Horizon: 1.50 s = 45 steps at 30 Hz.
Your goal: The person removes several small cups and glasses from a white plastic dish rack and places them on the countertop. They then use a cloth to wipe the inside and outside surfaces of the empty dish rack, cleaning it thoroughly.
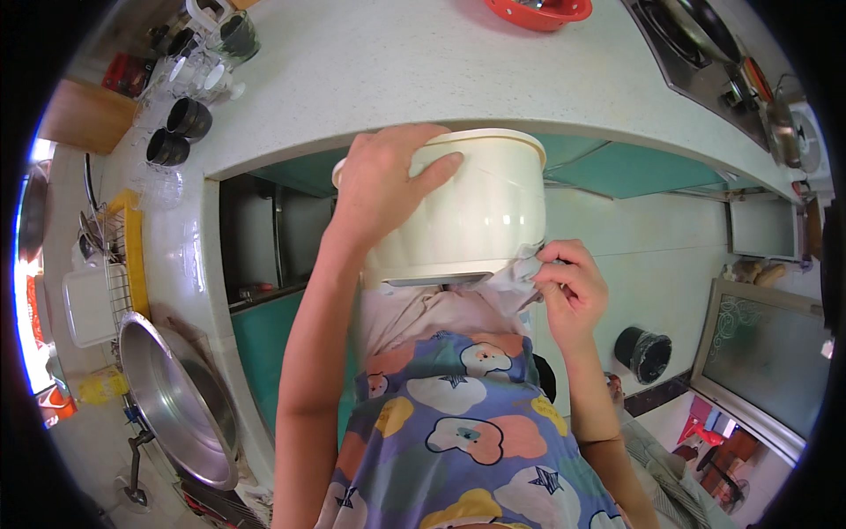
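A cream-white plastic container [476, 205] is held on its side in front of my body, just below the counter's front edge. My left hand [390, 178] grips it from the left, fingers over its rim and thumb along the wall. A dark recess shows at its near edge; the inside is hidden. At its lower right corner, my right hand [572, 287] pinches a crumpled pale grey cloth [519, 281], which touches the container's edge. I cannot tell whether the cloth is paper or fabric.
Beyond the container runs a white speckled counter [396, 73] with a red plastic colander [542, 14]. Black cups [188, 118] and glassware stand at the left. A large steel basin [175, 403] sits lower left, and a black bin [642, 354] stands on the floor at right.
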### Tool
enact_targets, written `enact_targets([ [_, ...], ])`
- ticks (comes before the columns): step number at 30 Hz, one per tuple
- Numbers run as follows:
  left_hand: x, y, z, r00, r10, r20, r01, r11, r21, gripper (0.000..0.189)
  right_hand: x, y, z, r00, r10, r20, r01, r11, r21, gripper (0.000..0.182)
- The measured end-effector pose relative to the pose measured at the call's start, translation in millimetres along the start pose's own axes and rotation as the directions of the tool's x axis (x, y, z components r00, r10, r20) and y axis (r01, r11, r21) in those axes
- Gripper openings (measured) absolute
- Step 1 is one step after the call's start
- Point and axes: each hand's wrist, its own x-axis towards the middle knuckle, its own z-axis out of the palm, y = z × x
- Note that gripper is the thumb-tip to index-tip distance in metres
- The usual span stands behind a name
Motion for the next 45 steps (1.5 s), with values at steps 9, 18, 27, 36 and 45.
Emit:
enact_targets([
  [9, -0.1, 0.9, -12.2, 0.986, -0.154, 0.060, 0.159, 0.983, -0.097, 0.034, -29.4, 24.2, -3.8, 0.907, 0.399, -0.136, -0.342, 0.886, 0.314, 0.024],
  [18, -8.4, 7.7, -5.9, 0.989, -0.139, 0.041, 0.140, 0.990, -0.015, 0.031, -5.6, -16.2, 12.9, 0.998, -0.055, 0.013, 0.056, 0.998, -0.025, 0.030],
  [27, -3.1, 3.5, -35.0, 0.967, -0.050, 0.249, 0.063, 0.997, -0.041, 0.036, 22.2, -27.2, -0.1, 0.981, -0.125, 0.151, 0.157, 0.963, -0.221, 0.030],
  [36, -27.0, -24.1, -5.6, 0.881, -0.473, -0.011, 0.392, 0.742, -0.544, 0.029, 42.2, -18.8, -17.2, 0.975, -0.151, 0.163, 0.194, 0.935, -0.296, 0.029],
  [45, 4.4, 15.5, 4.7, 0.915, -0.402, -0.007, 0.377, 0.862, -0.338, 0.039, 36.6, -53.7, 46.4, 0.787, -0.397, 0.473, 0.542, 0.811, -0.220, 0.029],
])
